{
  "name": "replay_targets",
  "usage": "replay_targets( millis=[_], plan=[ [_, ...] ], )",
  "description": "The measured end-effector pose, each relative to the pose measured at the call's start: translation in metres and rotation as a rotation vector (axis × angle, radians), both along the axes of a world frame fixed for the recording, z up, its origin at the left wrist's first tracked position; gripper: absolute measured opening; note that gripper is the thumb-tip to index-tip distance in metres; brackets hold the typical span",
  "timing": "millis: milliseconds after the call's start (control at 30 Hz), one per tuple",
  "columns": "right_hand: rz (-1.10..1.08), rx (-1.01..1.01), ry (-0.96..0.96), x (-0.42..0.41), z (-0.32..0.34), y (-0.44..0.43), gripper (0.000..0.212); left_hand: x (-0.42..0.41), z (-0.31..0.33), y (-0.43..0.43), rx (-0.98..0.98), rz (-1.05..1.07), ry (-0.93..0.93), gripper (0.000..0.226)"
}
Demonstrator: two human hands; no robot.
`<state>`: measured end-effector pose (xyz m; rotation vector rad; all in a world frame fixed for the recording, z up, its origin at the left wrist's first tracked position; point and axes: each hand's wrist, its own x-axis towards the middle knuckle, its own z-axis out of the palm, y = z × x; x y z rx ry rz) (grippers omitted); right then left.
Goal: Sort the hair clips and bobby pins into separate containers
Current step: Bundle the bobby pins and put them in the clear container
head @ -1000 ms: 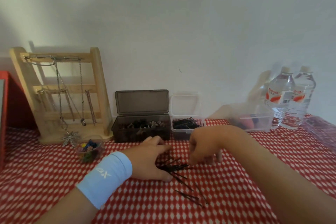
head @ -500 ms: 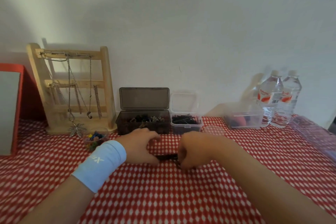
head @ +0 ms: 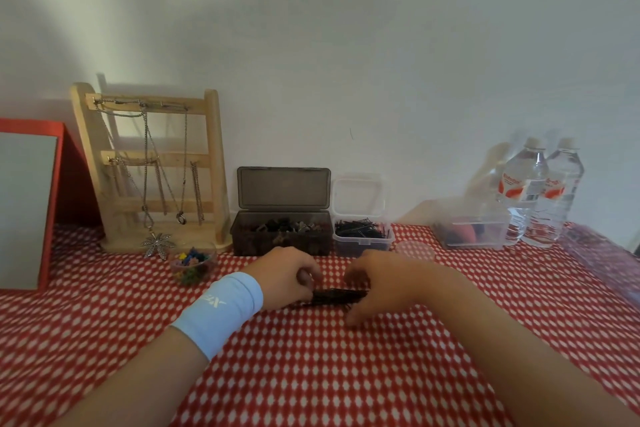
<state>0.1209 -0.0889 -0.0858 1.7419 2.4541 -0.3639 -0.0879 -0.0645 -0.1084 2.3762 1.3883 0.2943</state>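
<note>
Together, hands (head: pixel 287 279) (head: pixel 377 284) pinch bobby pins (head: pixel 337 297); wristband (head: pixel 221 312) shows inverted "XT".

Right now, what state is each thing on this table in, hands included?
Dark box: lid open, clips inside.
Clear box: lid open, bobby pins inside.
Bunch of pins: lying on the cloth, held at both ends.
Left hand: grips the bunch's left end.
Right hand: curled round its right end.
Water bottles: upright, capped.
Necklace stand: upright, chains hanging.
</note>
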Motion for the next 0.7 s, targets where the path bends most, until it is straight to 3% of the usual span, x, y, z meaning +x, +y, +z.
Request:
replay_targets(
  millis=[67,200,267,367,500,600,700],
  plan=[
    [-0.005,0.000,0.020,-0.002,-0.004,-0.002,0.065,0.006,0.002,-0.001,-0.055,-0.026,-0.005,0.037],
    [0.030,0.039,0.115,-0.005,-0.009,0.006,0.036,0.008,0.008,-0.006,-0.080,-0.052,0.102,0.058],
    [0.047,0.028,0.137,-0.005,-0.009,0.009,0.029,0.007,0.008,-0.009,-0.040,-0.082,0.149,0.053],
    [0.074,0.019,0.162,-0.008,-0.008,0.012,0.028,0.009,0.004,-0.007,-0.018,-0.080,0.088,0.038],
    [0.060,0.020,0.156,-0.006,-0.006,0.014,0.036,0.010,0.001,-0.006,-0.021,-0.033,-0.008,0.050],
    [0.066,0.016,0.129,-0.005,-0.008,0.013,0.042,0.004,-0.001,-0.007,0.039,0.006,0.059,0.060],
    [0.065,0.026,0.129,-0.011,-0.014,0.012,0.037,-0.001,0.000,-0.006,0.072,0.012,0.138,0.043]
  ],
)
